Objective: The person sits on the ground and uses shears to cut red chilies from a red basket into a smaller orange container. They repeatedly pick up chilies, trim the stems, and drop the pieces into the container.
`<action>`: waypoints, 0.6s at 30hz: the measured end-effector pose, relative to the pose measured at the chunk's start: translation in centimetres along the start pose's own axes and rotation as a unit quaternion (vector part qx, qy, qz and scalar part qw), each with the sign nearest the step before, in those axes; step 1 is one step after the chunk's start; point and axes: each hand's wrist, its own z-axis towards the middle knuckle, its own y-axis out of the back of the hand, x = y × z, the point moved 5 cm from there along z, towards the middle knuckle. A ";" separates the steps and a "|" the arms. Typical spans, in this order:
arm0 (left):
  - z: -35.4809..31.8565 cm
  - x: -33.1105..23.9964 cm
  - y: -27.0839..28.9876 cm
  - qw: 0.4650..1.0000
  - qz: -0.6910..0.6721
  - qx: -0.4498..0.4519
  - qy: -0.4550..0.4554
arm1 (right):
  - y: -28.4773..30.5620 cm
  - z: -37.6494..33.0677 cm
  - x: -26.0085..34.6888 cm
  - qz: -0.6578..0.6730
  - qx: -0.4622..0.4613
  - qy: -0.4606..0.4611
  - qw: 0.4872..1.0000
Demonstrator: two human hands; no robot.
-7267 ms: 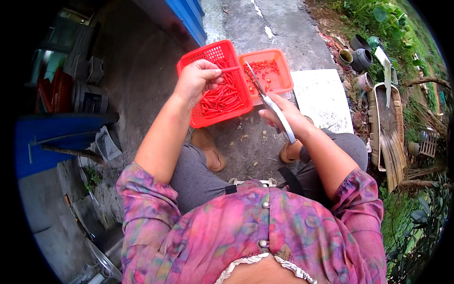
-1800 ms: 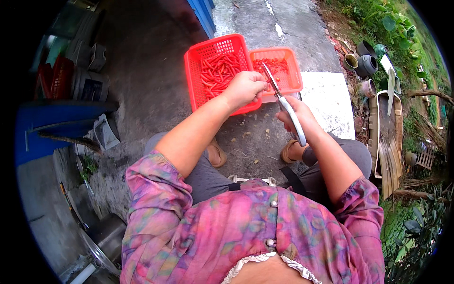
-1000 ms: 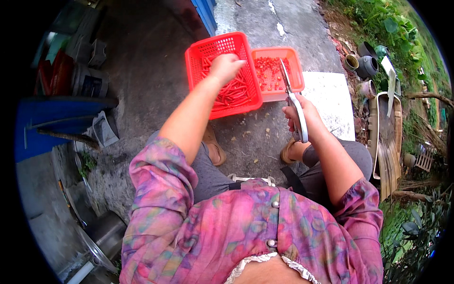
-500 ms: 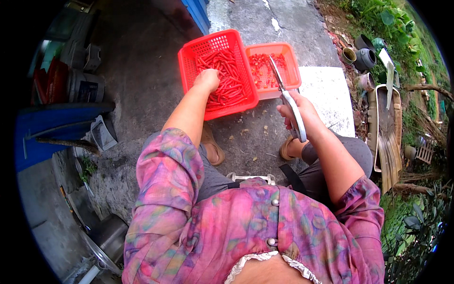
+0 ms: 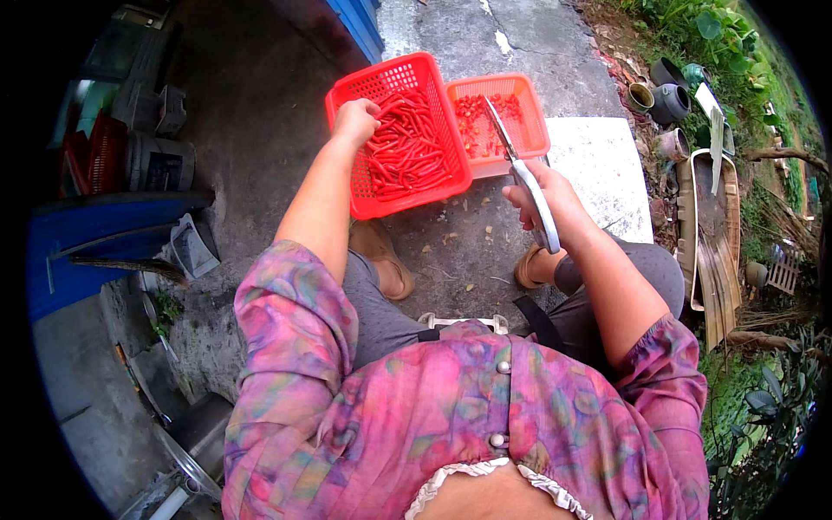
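Observation:
My left hand (image 5: 354, 121) is over the left side of a red plastic basket (image 5: 342, 84), its fingers curled together. Whatever they pinch, if anything, is too small to make out. Whole red chili peppers (image 5: 409, 149) fill the basket beneath it. In my right hand (image 5: 549, 201) is a pair of scissors (image 5: 536, 198) with pale handles. Their blades point up and away, slightly left, over a smaller, lighter red basket (image 5: 539, 130). Cut pieces of red chili (image 5: 485, 121) lie inside that one. Both baskets stand side by side, touching or nearly so.
A white board (image 5: 598, 173) lies right of the small basket. Pots (image 5: 669, 106) and a long worn trough (image 5: 715, 204) line the right edge by plants. To the left stand a white bucket (image 5: 166, 165) and a grey dustpan-like scoop (image 5: 192, 247). My shoes (image 5: 381, 251) flank the near floor.
My left hand has moved left and a little away, from above the chilies to the basket's left side. My right hand and the scissors have shifted only slightly left.

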 end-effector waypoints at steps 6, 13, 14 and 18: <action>-2.2 -0.7 -0.5 0.973 0.211 0.085 0.028 | -0.4 -0.1 0.1 0.000 0.003 -0.002 1.000; -4.9 -2.2 -3.3 0.930 0.335 0.141 0.047 | -0.2 -0.1 0.2 -0.001 0.003 -0.008 1.000; -5.0 -2.1 -3.5 0.930 0.341 0.134 0.038 | -0.2 -0.1 0.2 -0.001 0.003 -0.008 1.000; -4.9 -1.2 -3.9 0.934 0.334 0.118 0.053 | -0.2 -0.1 0.4 -0.004 0.006 -0.005 1.000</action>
